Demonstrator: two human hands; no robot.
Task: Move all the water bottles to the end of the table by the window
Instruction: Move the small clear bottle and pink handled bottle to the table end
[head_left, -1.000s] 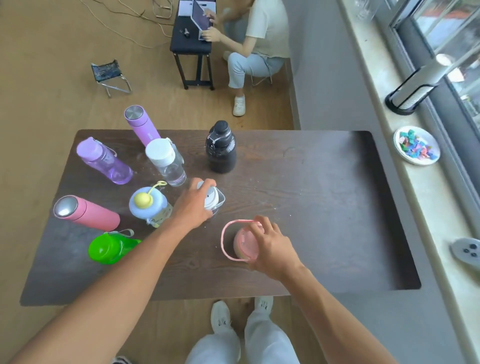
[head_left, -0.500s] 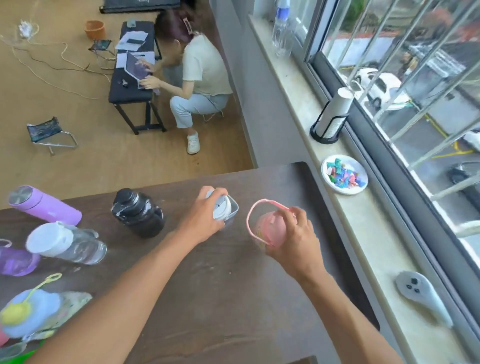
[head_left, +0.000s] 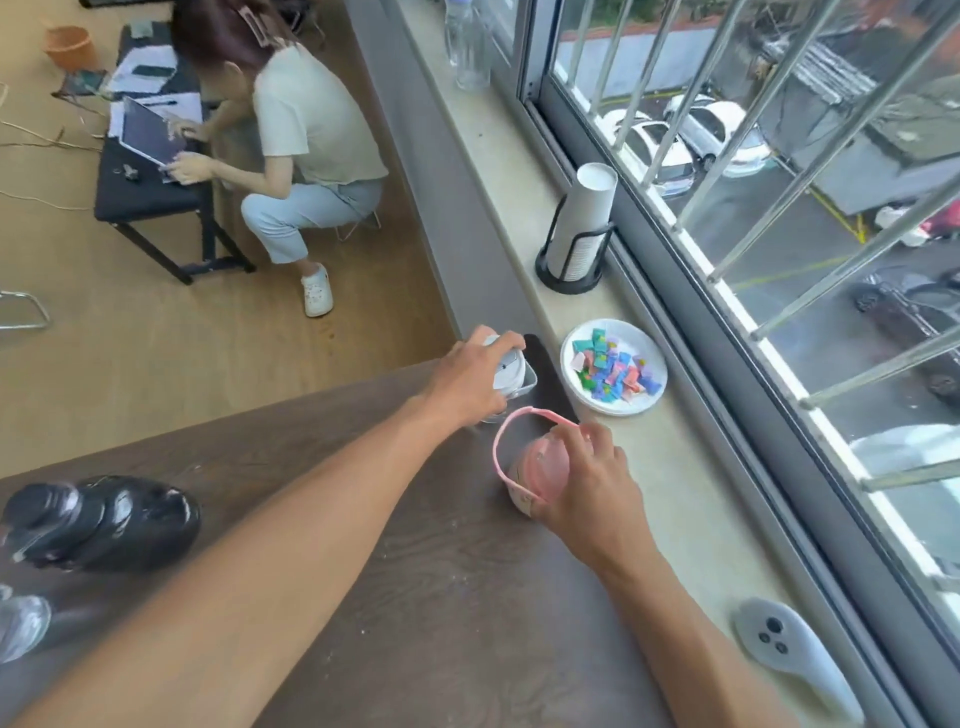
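Note:
My left hand (head_left: 470, 382) grips a clear bottle with a white lid (head_left: 511, 371) at the far corner of the dark wooden table (head_left: 457, 597), close to the window sill. My right hand (head_left: 587, 480) holds a pink bottle with a pink loop strap (head_left: 535, 465) by its top, just nearer along the same table end. Whether either bottle rests on the table is unclear. A black bottle (head_left: 104, 519) stands at the left. A clear bottle (head_left: 21, 621) shows partly at the left edge.
The stone sill (head_left: 691, 493) runs along the table's right end, bearing a white plate of coloured pieces (head_left: 613, 366), a paper-cup holder (head_left: 579, 234), a grey controller (head_left: 795, 654) and a plastic bottle (head_left: 467, 41). A seated person (head_left: 296, 130) works at a small black table beyond.
Both hands have carried their bottles from the table's middle to the window end. The view has swung right, so most of the other bottles have left the frame.

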